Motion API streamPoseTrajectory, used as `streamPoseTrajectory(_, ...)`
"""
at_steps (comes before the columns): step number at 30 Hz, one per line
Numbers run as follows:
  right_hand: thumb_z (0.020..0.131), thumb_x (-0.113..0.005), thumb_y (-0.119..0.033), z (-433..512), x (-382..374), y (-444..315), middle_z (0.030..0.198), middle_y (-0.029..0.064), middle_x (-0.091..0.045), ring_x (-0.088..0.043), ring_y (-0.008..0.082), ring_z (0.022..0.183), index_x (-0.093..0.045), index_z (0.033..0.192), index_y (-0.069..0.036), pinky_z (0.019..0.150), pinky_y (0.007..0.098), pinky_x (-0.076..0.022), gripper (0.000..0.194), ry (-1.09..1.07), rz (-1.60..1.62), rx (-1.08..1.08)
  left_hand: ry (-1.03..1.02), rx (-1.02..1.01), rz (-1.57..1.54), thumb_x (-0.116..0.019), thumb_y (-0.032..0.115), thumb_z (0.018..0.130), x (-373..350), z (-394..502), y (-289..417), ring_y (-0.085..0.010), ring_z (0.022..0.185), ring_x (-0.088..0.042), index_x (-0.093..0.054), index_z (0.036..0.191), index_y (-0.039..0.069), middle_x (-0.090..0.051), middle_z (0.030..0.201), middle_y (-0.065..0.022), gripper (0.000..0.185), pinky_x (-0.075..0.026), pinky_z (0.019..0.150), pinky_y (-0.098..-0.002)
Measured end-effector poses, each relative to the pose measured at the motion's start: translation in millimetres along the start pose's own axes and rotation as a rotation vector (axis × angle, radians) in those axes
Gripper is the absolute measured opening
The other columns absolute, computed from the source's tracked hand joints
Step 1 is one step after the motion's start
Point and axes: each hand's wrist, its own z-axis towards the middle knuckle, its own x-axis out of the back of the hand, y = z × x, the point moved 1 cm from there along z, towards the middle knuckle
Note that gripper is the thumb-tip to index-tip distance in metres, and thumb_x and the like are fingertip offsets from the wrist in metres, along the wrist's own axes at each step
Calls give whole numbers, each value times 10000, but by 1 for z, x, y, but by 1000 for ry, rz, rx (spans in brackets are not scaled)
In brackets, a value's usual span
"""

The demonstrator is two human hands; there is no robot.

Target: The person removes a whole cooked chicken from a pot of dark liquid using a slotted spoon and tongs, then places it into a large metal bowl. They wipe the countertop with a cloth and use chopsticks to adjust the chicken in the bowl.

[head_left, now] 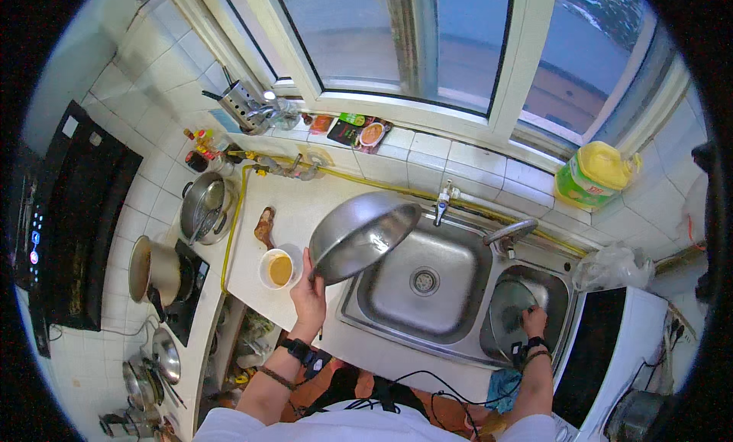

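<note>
My left hand grips the rim of a large stainless steel bowl, which is tilted over the counter and the left edge of the double sink. At the smaller right basin, my right hand holds the knob of a glass pot lid that lies tilted in that basin. The larger basin has a drain strainer in its middle. Left of the bowl, a white cup with tan contents stands on the counter, near a brown, root-like piece.
A faucet arches behind the basins, with a small tap to its left. A saucepan is on the hob at left, near a steel pot. A yellow-green jug and plastic bag are at right.
</note>
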Motion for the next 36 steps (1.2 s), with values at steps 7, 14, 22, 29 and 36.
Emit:
streamPoseTrajectory(7,804,-646,-196,-2,-1,-3,920,210,-667,-637,363,872,-659,980,22,776,458,-513,281,-25,17,-42,-49,-157,97,-544,-100,779,17,-8,19,-297,749,-653,-372,1405,71,-561,1241,-180,671,-515,654,-307)
streamPoseTrajectory(14,890,-568,-336,6,-28,6,991,241,-628,-575,418,906,-593,1055,47,789,543,-477,418,-69,-85,57,-112,-242,74,-567,-95,743,40,-16,21,-330,1030,-620,-364,1400,72,-520,1281,-217,708,-557,779,-338)
streamPoseTrajectory(22,921,-548,-320,-16,9,-55,1372,211,-355,-583,361,1004,-396,1354,-37,732,510,-503,539,-87,-382,-211,-130,-410,131,-605,-46,694,44,-20,32,-255,728,-670,-487,1320,73,-495,1285,-272,648,-558,563,-316)
streamPoseTrajectory(29,876,-628,-246,-40,49,-118,1271,161,-411,-522,275,1061,-436,1329,-29,776,419,-496,538,70,33,157,-106,-417,87,-599,0,745,49,-18,34,-240,701,-661,-448,1356,96,-468,1310,-275,636,-559,579,-311)
streamPoseTrajectory(36,819,-673,-204,-109,78,-267,1338,160,-421,-491,289,1155,-417,1355,-30,855,386,-472,619,232,483,911,-334,-270,-10,-601,-43,691,59,-37,23,-277,765,-658,-354,1424,192,-490,1315,-191,809,-573,673,-340)
